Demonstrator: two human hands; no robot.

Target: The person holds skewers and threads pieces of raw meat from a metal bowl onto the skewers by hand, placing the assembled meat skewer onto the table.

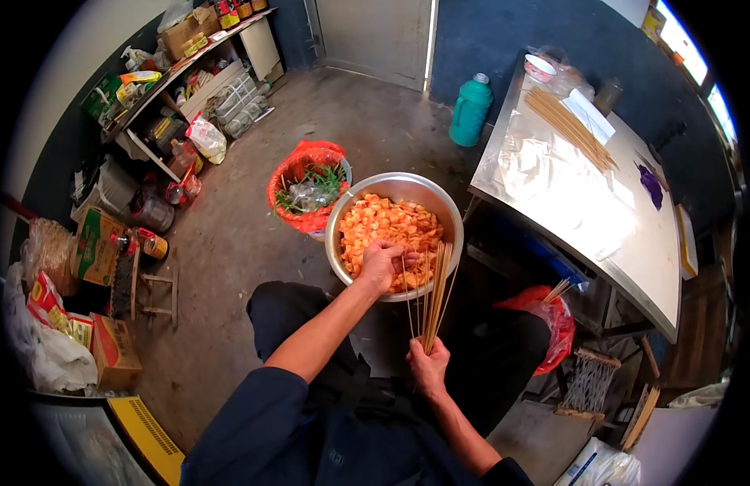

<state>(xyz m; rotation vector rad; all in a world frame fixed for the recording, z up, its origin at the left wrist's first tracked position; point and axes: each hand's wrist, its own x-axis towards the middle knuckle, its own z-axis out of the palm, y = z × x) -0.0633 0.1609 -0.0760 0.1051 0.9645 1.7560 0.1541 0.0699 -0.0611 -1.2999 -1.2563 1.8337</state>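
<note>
Green box (pixel 98 243): we see print, too small to read.
Orange box (pixel 116 350): we cannot make out its lettering.
Jar (pixel 154 245): we see a label, its words blurred.
Red bag (pixel 47 304): we cannot read its print.
Jacket (pixel 342 445): we spot a small mark, illegible.

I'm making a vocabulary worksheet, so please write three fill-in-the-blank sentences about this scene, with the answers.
1. The hand gripping the bundle of thin sticks is the person's ____ one.
2. The chunks in the metal bowl are coloured ____.
3. In the picture, the red plastic around green leaves is on the bowl's ____ side.

Missing words: right; orange; left.
</note>
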